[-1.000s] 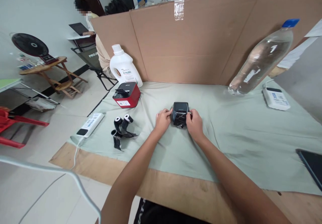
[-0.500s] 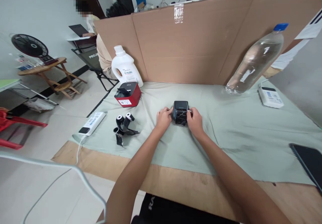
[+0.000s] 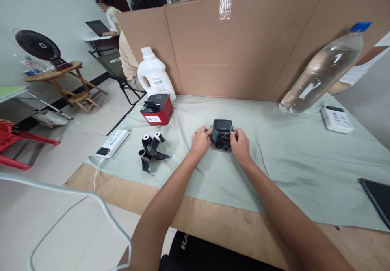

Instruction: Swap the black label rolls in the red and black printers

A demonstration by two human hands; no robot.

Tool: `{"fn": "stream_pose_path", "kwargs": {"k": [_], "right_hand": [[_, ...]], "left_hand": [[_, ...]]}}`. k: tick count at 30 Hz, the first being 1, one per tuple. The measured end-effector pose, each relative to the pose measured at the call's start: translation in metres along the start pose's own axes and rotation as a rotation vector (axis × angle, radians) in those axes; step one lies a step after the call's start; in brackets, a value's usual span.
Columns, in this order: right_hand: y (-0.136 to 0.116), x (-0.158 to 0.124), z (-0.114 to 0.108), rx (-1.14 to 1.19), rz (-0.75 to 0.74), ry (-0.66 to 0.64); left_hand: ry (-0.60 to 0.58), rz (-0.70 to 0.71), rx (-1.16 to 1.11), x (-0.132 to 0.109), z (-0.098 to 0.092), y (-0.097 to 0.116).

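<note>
A small black box-shaped device [image 3: 222,129] with black ribbon across its front stands in the middle of the green cloth [image 3: 289,165]. My left hand [image 3: 200,141] grips its left side with curled fingers. My right hand [image 3: 240,146] presses against its right side, fingertips pinched at the ribbon. To the left lie two black ribbon spools [image 3: 151,146] with loose ribbon trailing from them.
A red label printer [image 3: 156,109] and a white detergent jug [image 3: 154,76] stand at the back left, a white power strip [image 3: 112,142] near the left edge. A clear bottle [image 3: 323,72] leans against the cardboard wall [image 3: 243,47]. A white device [image 3: 336,118] and dark tablet [image 3: 378,200] lie right. A person sits far left.
The view has shifted slightly. Both hands stay on the black device, with small movements of the fingers at its front.
</note>
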State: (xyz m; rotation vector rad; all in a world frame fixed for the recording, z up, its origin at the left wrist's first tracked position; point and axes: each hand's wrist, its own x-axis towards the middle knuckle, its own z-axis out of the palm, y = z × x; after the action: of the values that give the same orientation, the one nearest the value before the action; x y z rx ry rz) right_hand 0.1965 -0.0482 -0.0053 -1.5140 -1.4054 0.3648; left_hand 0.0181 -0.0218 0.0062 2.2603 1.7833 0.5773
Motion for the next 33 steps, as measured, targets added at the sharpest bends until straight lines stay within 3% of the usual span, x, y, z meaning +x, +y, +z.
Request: {"fn": "stream_pose_path", "kwargs": {"k": [33], "right_hand": [[0.0013,0.0003,-0.0006,-0.015,0.016,-0.032]], "left_hand": [[0.017,0.024,-0.039,0.0041,0.0003,-0.0052]]}}
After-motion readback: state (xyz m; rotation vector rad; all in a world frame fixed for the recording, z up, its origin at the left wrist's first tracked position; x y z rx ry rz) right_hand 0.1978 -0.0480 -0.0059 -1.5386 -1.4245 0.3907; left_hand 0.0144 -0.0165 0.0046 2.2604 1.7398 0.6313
